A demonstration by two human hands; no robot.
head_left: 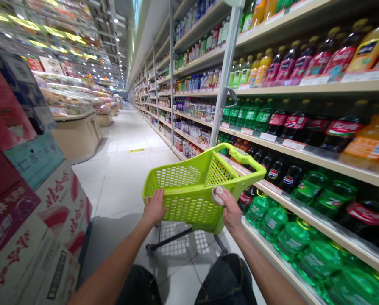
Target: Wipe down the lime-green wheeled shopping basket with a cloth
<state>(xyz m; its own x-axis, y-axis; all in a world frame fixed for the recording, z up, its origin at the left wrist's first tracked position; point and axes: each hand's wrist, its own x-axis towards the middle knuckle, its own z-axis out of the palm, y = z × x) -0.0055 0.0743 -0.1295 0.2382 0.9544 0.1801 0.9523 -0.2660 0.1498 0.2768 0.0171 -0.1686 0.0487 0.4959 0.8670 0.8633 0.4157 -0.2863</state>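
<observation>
A lime-green plastic shopping basket (189,199) on a wheeled frame stands in the aisle in front of me. My left hand (154,207) grips the near left rim of the basket, fingers curled over the edge. My right hand (230,208) is closed on a crumpled whitish cloth (217,195) pressed against the basket's near right rim. The basket's handle (243,159) points toward the shelves on the right. The inside of the basket looks bare.
Long shelves of soft-drink bottles (304,127) run along the right. Stacked cardboard boxes (27,220) stand close on the left. A tiled aisle floor (126,148) stretches ahead, with counters (76,131) at the far left.
</observation>
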